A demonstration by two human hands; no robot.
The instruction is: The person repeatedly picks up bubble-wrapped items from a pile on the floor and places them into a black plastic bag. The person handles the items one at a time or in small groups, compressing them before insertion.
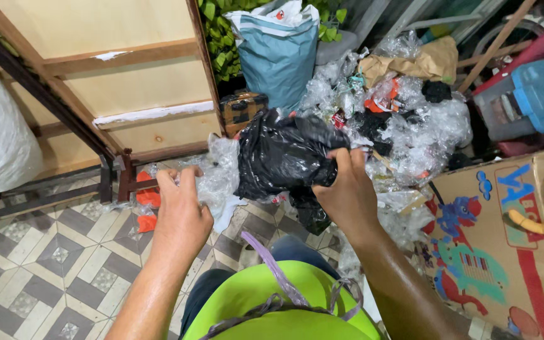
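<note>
Black plastic bag [284, 151] is clamped in my right hand [345, 192]; my left hand [181, 211] pinches clear plastic wrap [218, 173] just beside it, above the tiled floor [51, 264].

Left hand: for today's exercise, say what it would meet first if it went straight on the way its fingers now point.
The left hand points up-frame into the crumpled clear plastic it already touches; beyond that, probably the wooden panel, though depth is unclear.

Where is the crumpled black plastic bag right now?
In the head view, the crumpled black plastic bag sits centre frame, gripped by the right hand, with clear crinkled plastic at the left hand.
</note>
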